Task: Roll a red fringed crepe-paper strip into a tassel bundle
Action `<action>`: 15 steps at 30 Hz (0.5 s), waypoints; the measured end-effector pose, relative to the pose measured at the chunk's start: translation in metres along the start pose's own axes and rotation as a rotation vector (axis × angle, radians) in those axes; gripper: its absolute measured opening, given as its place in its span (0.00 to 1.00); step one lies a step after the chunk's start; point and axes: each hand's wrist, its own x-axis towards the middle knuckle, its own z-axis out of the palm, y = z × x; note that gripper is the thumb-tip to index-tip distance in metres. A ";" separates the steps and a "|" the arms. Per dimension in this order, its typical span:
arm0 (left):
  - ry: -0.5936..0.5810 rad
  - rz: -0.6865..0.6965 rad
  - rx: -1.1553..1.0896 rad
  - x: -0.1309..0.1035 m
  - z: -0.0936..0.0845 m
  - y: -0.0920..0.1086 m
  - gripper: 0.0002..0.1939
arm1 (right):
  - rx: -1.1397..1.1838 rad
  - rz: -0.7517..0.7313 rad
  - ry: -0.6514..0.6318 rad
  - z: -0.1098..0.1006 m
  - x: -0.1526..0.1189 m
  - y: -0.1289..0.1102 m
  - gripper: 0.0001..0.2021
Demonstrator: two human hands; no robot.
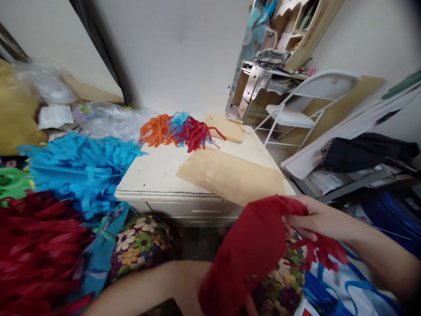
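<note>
The right hand [309, 217] sits at the near right of the scene, its bare forearm running off toward the near right corner. The wrist is nearly straight, the fingers [296, 230] curled inward and pinched shut. The left forearm crosses the near edge from the left toward the middle, bare and roughly level. The left hand [200, 285] is mostly hidden, so its fingers and grip cannot be made out. The 2 hands are near each other, not touching.
</note>
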 end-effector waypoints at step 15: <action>0.616 -0.500 0.639 -0.093 -0.113 0.127 0.18 | -0.316 0.078 -0.067 -0.072 0.049 0.037 0.05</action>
